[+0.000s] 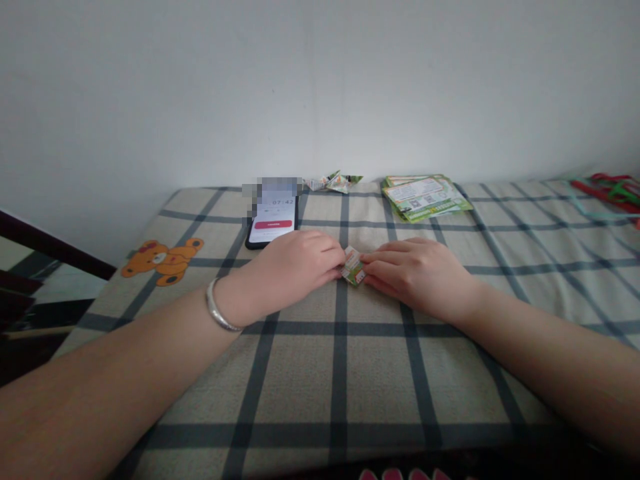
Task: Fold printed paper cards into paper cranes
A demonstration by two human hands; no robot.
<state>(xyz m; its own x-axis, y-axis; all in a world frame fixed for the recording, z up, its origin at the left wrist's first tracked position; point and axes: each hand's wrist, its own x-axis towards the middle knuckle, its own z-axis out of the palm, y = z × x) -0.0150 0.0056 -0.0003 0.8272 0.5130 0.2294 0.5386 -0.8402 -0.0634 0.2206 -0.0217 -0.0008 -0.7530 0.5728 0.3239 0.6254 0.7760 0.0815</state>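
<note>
Between my two hands, low over the checked tablecloth [300,373], is a small folded piece of printed paper [355,268] in white and green. My left hand [300,267], with a silver bangle at its wrist, grips the paper's left edge between closed fingertips. From the other side, my right hand [420,270] pinches its right edge. The fingers partly cover the paper. Behind it to the right lies a stack of similar green and white printed leaflets [425,199]. Several small folded paper pieces [337,181] rest at the back by the wall.
A phone [273,223] showing a timer with a red button lies just behind my left hand. On the left of the cloth is an orange bear figure [163,261]. Red and green items [617,191] sit at the far right. A pale wall [320,87] borders the table's back.
</note>
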